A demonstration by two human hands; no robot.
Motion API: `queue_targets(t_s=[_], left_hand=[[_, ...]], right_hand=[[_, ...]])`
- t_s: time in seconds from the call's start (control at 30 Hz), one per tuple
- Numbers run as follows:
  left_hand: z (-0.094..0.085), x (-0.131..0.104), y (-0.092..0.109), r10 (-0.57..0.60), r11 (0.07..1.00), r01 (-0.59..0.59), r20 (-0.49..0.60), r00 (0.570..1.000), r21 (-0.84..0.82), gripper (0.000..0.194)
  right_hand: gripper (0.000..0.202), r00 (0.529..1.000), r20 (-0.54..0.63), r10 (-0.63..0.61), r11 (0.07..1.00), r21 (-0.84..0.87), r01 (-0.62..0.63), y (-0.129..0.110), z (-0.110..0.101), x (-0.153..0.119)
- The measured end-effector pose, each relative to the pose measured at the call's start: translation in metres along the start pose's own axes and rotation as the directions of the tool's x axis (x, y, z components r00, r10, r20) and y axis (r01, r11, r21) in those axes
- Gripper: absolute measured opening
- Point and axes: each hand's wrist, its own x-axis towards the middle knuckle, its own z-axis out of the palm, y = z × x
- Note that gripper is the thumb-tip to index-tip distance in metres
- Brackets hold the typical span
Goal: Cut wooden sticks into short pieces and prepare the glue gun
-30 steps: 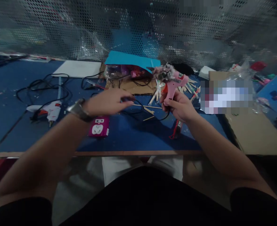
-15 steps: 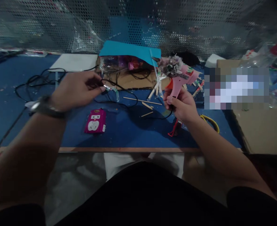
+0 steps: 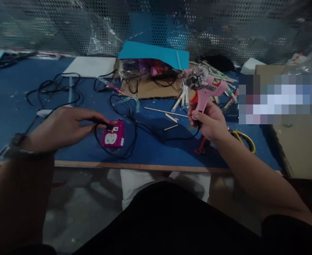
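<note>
My right hand (image 3: pixel 209 118) is wrapped round the handle of a pink hot glue gun (image 3: pixel 203 97), raised above the table. Grey fluff and glue residue cover its nozzle end, and an orange trigger shows by my fingers. From the handle's base a black cord (image 3: pixel 169 139) runs left and loops round a magenta power socket block (image 3: pixel 116 136). My left hand (image 3: pixel 63 125) pinches the black plug (image 3: pixel 109 126) at the end of the cord, at the block's upper outlet. Whether the plug's pins are fully in cannot be seen.
Thin wooden sticks (image 3: pixel 171 117) lie mid-table. Behind them are a cardboard piece (image 3: pixel 156 92) and a blue sheet (image 3: pixel 153 55). Yellow-handled pliers or scissors (image 3: pixel 244 140) lie right of my right hand, near a cardboard box (image 3: pixel 299 148). A coiled black cable (image 3: pixel 50 86) is at left.
My left hand has come down and nearer with the plug, from above the table to the socket block. My right hand still holds the glue gun at much the same height.
</note>
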Motion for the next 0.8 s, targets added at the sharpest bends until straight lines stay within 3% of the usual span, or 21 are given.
queue_targets(t_s=[0.37, 0.53, 0.8], left_hand=[[0.026, -0.009, 0.000, 0.025, 0.976, -0.068, -0.202, 0.979, -0.206, 0.030], [0.029, -0.011, -0.002, 0.134, 0.985, -0.145, -0.121, 0.984, -0.089, 0.030], [0.036, -0.012, -0.004, 0.216, 0.976, -0.215, -0.180, 0.960, 0.026, 0.035]], right_hand=[[0.032, 1.000, 0.013, -0.018, 1.000, -0.012, 0.018, -0.001, 0.002, 0.000], [0.031, 1.000, 0.008, 0.006, 1.000, -0.021, -0.006, 0.000, 0.002, -0.001], [0.034, 1.000, 0.015, 0.011, 0.999, -0.041, -0.010, 0.000, 0.007, -0.001]])
